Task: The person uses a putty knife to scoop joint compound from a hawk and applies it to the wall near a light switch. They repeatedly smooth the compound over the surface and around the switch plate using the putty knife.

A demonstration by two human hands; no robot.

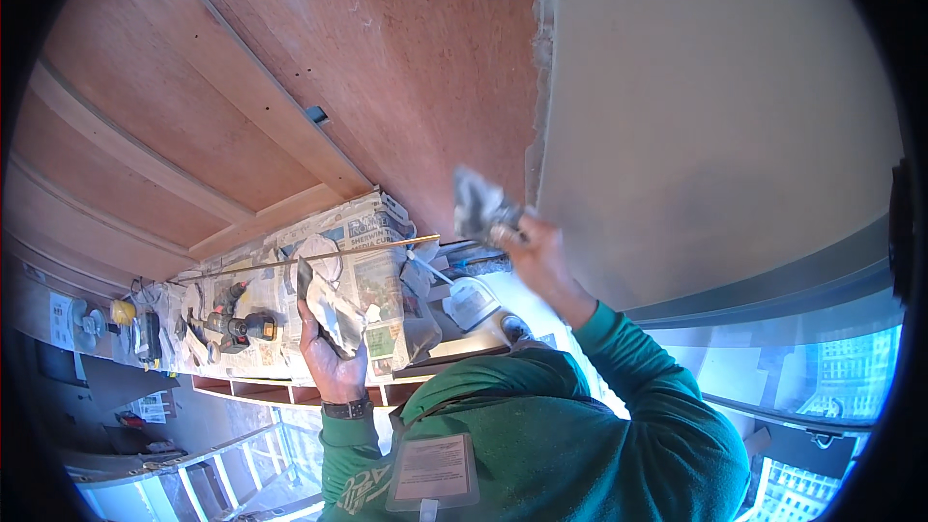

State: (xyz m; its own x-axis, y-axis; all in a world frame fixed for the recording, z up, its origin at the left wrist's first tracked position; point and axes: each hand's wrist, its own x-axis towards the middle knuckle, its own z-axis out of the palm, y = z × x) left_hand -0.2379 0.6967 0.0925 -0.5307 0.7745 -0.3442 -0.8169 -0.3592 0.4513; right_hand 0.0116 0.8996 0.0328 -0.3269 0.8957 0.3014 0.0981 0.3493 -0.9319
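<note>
My left hand (pixel 333 367) is closed round a flat, scraper-like blade (pixel 333 314) smeared with pale filler, held up over the newspaper-covered counter. My right hand (pixel 543 256) is raised close to the wall and grips a filling knife (pixel 478 198) with a broad, smeared blade. That blade is blurred, and I cannot tell whether it touches the wall. Behind it, a rough whitish seam of filler (pixel 538 87) runs between the reddish plywood panel (pixel 435 48) and the smooth beige panel (pixel 706 87).
Newspaper (pixel 372 271) covers the counter at left, where a cordless drill (pixel 246 327) lies. A thin wooden strip (pixel 319 253) crosses it. A white container (pixel 471 302) stands beyond my chest. Framed wood panelling (pixel 193 87) rises at left; a window (pixel 802 377) is at right.
</note>
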